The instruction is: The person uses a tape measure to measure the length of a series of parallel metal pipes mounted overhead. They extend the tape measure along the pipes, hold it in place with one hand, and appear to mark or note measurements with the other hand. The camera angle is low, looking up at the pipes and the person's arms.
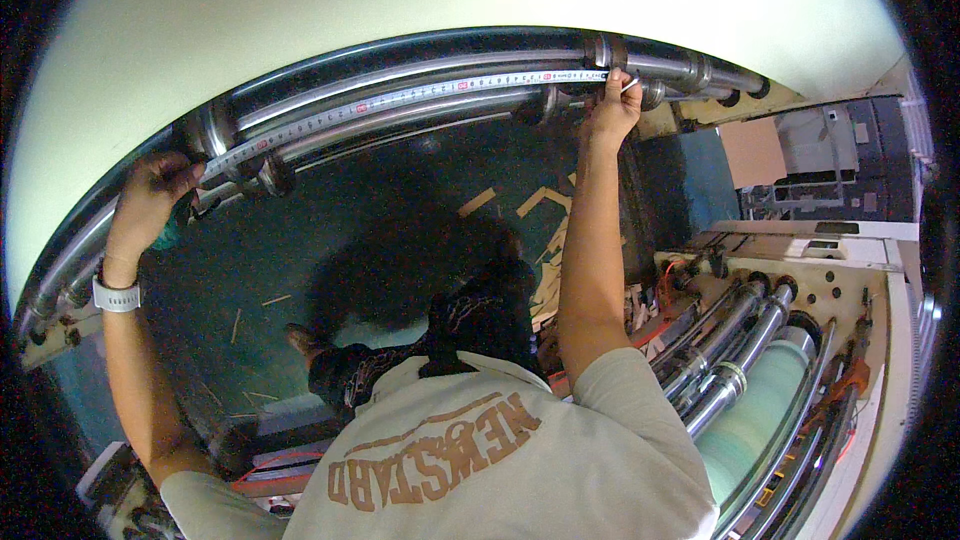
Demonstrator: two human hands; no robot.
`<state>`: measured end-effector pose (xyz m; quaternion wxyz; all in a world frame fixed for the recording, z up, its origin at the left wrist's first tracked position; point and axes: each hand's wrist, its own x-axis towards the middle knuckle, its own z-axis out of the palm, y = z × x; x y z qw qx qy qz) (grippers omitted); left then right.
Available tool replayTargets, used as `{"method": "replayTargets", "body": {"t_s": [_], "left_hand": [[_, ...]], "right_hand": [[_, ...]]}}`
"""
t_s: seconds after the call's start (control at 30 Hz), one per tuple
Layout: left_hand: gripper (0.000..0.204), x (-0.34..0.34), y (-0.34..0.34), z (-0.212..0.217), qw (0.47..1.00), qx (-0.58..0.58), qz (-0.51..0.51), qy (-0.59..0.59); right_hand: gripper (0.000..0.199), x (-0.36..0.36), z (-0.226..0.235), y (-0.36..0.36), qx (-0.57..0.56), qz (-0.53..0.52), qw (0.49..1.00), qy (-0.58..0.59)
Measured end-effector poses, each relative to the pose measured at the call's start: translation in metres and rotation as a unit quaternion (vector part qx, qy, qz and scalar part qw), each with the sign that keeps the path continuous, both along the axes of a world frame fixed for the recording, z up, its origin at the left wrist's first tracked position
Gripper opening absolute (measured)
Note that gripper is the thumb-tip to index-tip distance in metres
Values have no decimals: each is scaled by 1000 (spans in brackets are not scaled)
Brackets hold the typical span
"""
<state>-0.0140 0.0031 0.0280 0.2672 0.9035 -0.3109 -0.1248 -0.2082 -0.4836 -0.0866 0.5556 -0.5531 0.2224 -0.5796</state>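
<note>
At the far left, a white wristwatch [116, 297] sits on the raised left forearm, and above it the left hand [152, 198] is closed around the green case [172, 231] of a tape measure, pressed against the lower left part of the steel shaft [400, 70]. From that hand the tape measure blade [400, 98], white with fine markings, runs up and to the right along the bundle of polished bars, lying flat on one of them and following their curve. Metal collars [272, 172] ring the bars just right of the left hand. Below the bars lies a dark green floor [250, 270] scattered with thin slips of wood or card, and the person's own shadow falls on it near the middle. Further right, the right hand [612, 105] is pinched shut on the far tip of the blade, holding it against the bar beside another collar [600, 48]. The blade thus stretches taut between the two hands, touching both. At the lower right stands a set of shiny rollers [735, 340] beside a pale green cylinder [755, 410] in a cream machine frame [850, 280].
</note>
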Motion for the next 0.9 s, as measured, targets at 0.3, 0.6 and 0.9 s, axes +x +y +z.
{"method": "replayTargets", "body": {"t_s": [0.3, 0.6, 0.9], "left_hand": [[25, 2, 3, -2, 1000, 19, 13, 12], [29, 6, 16, -11, 1000, 25, -8, -14], [32, 14, 9, -10, 998, 18, -41, 44]], "right_hand": [[14, -3, 17, 23, 65, -4, 997, 35], [14, 15, 19, 29, 10, -3, 1000, 22], [14, -24, 0, -25, 4, 41, 996, 79]]}}
